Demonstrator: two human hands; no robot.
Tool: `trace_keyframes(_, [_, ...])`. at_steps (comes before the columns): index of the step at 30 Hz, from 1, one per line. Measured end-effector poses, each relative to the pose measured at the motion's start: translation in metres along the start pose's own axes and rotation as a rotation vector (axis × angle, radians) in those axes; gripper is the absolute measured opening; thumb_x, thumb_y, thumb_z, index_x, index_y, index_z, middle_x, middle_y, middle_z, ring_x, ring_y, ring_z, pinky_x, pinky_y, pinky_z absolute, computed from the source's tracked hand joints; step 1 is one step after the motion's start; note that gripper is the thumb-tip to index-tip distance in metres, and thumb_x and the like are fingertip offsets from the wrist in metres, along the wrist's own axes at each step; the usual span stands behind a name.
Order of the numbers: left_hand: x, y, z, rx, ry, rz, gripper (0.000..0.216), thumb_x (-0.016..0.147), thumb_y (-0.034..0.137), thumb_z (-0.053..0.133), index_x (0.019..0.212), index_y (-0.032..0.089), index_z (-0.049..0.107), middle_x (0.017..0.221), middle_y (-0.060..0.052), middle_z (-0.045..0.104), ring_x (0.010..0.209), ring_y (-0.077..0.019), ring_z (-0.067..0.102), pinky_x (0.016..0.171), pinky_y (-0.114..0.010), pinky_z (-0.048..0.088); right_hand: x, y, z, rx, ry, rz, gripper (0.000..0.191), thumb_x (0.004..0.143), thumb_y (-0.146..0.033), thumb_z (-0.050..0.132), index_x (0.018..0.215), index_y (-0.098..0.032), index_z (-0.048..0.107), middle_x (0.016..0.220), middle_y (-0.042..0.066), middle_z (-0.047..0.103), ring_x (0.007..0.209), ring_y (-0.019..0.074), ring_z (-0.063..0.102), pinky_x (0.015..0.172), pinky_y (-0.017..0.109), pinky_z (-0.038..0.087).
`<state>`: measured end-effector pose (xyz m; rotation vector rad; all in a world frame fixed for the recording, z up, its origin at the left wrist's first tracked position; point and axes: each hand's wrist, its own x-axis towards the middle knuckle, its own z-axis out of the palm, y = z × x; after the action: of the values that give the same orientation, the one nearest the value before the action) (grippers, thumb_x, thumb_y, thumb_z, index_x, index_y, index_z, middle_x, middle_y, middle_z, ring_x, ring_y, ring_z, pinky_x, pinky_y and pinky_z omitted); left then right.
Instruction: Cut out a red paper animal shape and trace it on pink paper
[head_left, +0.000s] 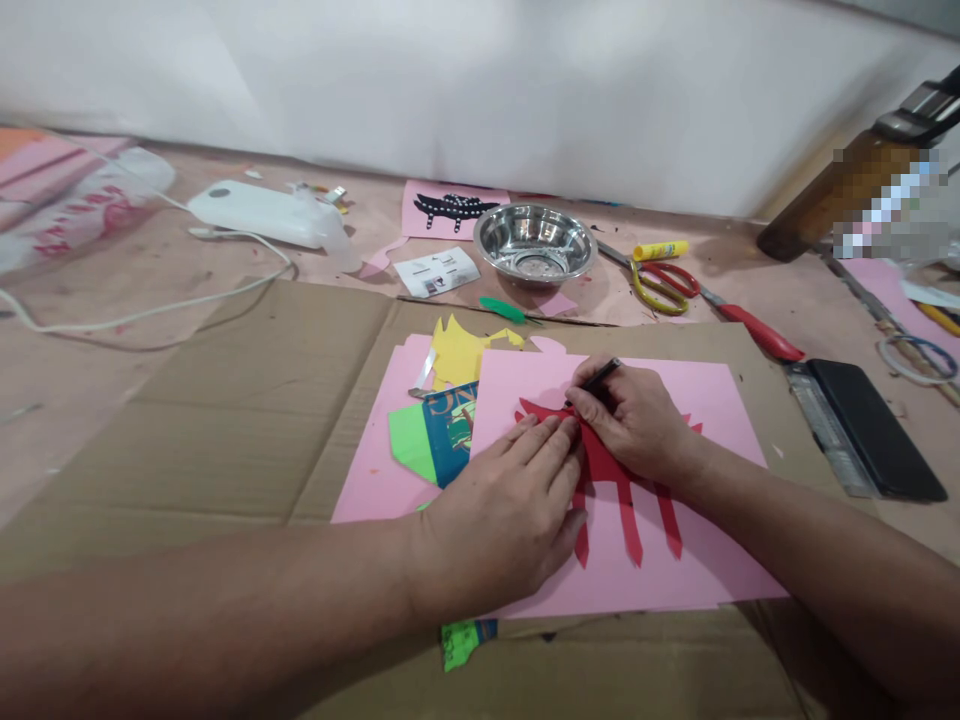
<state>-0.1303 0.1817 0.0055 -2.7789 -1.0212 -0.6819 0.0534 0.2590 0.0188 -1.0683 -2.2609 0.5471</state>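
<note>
A red paper cutout (606, 462) with several pointed strips hanging from its body lies on a pink sheet of paper (705, 540). My left hand (510, 510) rests flat over the cutout's left part, fingers stretched out and pressing it down. My right hand (645, 420) grips a black pen (602, 374), its tip at the cutout's upper edge, just beyond my left fingertips. Part of the cutout is hidden under both hands. Left of the sheet lie a yellow paper cutout (457, 355) and a green and blue printed piece (409, 440).
Brown cardboard (225, 430) lies under the papers. Behind it stand a metal bowl (535, 245), scissors (660, 288), a glue stick (660, 250) and a black-patterned pink card (427, 225). A phone (874, 430) lies at right, a bottle (840, 190) beyond it, and a white power bank (259, 212) at left.
</note>
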Motion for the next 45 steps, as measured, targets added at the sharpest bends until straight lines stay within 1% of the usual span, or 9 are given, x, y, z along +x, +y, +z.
trace_keyframes(6, [0.0001, 0.0003, 0.0001, 0.014, 0.012, 0.001, 0.043, 0.098, 0.031, 0.044, 0.118, 0.001, 0.066, 0.124, -0.022, 0.068, 0.119, -0.0308, 0.064, 0.107, -0.042, 0.048, 0.0004, 0.0006, 0.0011, 0.008, 0.018, -0.036, 0.012, 0.094, -0.022, 0.053, 0.084, -0.019, 0.057, 0.076, 0.002, 0.068, 0.068, 0.0138, 0.063, 0.066, 0.024, 0.047])
trace_keyframes(13, [0.0, -0.001, 0.0007, 0.005, 0.011, 0.005, 0.043, 0.098, 0.03, 0.043, 0.119, -0.001, 0.065, 0.124, -0.023, 0.067, 0.119, -0.032, 0.064, 0.106, -0.042, 0.048, 0.0008, -0.0007, 0.0023, 0.023, 0.016, -0.048, 0.011, 0.094, -0.022, 0.052, 0.085, -0.019, 0.056, 0.075, 0.002, 0.068, 0.066, 0.0132, 0.063, 0.065, 0.023, 0.047])
trace_keyframes(21, [-0.0002, -0.0002, 0.0015, -0.013, 0.0, -0.002, 0.042, 0.097, 0.031, 0.048, 0.119, 0.0, 0.065, 0.124, -0.025, 0.067, 0.119, -0.0308, 0.063, 0.108, -0.043, 0.047, 0.0031, -0.0025, 0.0028, 0.023, 0.01, -0.038, 0.011, 0.094, -0.022, 0.052, 0.084, -0.019, 0.057, 0.075, 0.002, 0.069, 0.066, 0.0144, 0.064, 0.064, 0.025, 0.047])
trace_keyframes(31, [0.0001, -0.0008, 0.0023, -0.003, -0.007, 0.002, 0.041, 0.098, 0.031, 0.045, 0.116, 0.001, 0.067, 0.122, -0.022, 0.069, 0.118, -0.0308, 0.064, 0.107, -0.043, 0.048, 0.0047, -0.0052, 0.0033, 0.015, -0.008, -0.007, 0.012, 0.092, -0.023, 0.05, 0.083, -0.019, 0.057, 0.075, 0.004, 0.069, 0.064, 0.015, 0.063, 0.063, 0.026, 0.047])
trace_keyframes(45, [-0.0012, -0.0022, 0.0041, -0.03, 0.005, 0.003, 0.041, 0.097, 0.031, 0.047, 0.118, 0.001, 0.066, 0.123, -0.023, 0.068, 0.118, -0.0302, 0.064, 0.108, -0.043, 0.047, 0.004, -0.0043, 0.0038, 0.005, 0.007, -0.006, 0.012, 0.092, -0.024, 0.051, 0.084, -0.019, 0.058, 0.075, 0.004, 0.07, 0.066, 0.0159, 0.064, 0.064, 0.026, 0.049])
